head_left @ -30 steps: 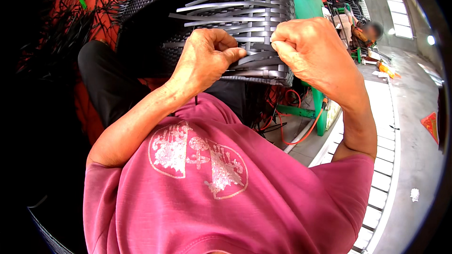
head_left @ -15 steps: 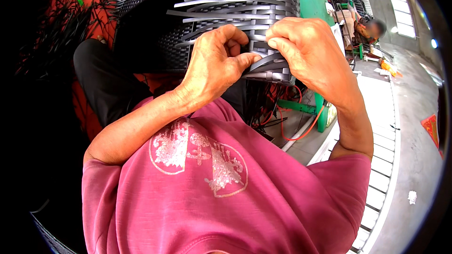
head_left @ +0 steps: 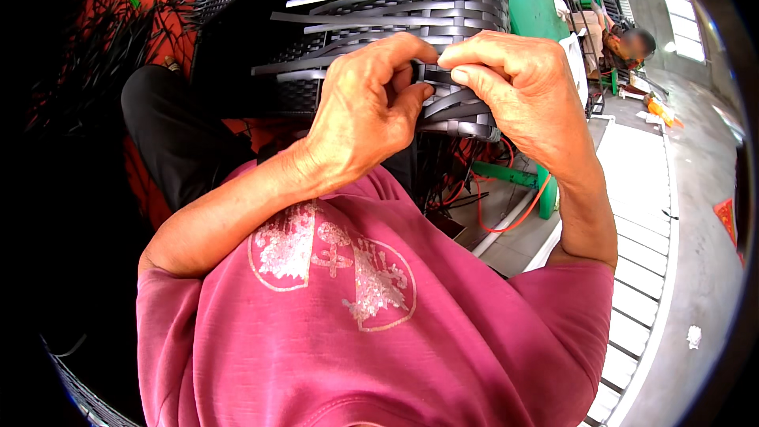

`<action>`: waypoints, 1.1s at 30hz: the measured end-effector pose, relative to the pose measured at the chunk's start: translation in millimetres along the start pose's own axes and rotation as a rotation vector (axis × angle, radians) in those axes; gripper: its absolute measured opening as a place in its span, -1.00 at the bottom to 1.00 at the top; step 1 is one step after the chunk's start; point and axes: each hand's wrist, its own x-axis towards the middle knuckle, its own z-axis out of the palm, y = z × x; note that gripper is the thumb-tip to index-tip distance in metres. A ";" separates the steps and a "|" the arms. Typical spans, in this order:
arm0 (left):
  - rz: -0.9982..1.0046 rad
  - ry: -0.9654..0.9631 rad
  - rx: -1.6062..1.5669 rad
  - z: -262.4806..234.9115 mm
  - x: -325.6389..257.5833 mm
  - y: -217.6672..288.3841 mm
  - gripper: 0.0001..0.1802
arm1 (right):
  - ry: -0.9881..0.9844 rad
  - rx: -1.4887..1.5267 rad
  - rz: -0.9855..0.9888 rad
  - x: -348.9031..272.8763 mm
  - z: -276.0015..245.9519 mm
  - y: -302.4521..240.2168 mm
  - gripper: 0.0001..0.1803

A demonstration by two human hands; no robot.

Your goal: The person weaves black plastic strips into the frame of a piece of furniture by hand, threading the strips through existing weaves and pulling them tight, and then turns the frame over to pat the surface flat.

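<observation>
A dark grey woven wicker panel (head_left: 474, 8) lies ahead of me, with several loose flat ends fanning out to its left. Close to its near edge, a flat plastic strip (head_left: 437, 77) spans the small gap between my hands. My left hand (head_left: 368, 107) pinches the strip's left part, thumb below and forefinger curled above. From the other side my right hand (head_left: 514, 83) grips it between thumb and fingertips. Both sets of fingertips lie close against the weave and partly hide it. A slanting strip (head_left: 452, 100) crosses the weave just below.
Black cut strips (head_left: 103, 63) are heaped on the red floor covering at the left. A green frame (head_left: 545, 194) and an orange cord (head_left: 518, 221) are beneath the panel's near right side. A white slatted rack (head_left: 632, 253) stands at right; another person (head_left: 628, 47) sits farther back.
My left hand's forefinger has come up and right, closer to the right fingertips. The strip between my hands now shows darker and more level. My view has shifted slightly.
</observation>
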 end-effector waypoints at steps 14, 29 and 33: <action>0.385 -0.777 0.365 -48.0 66.4 7.4 -0.87 | -0.015 -0.068 -0.061 -2.6 -0.4 -0.3 -0.89; -0.153 -0.185 -0.149 -22.6 4.8 -39.5 -0.87 | -0.026 -0.534 -0.222 11.5 24.9 -6.4 -0.86; -0.347 -0.326 -0.314 -37.0 6.6 -32.5 -0.87 | -0.019 -0.572 -0.239 10.1 26.0 -8.6 -0.86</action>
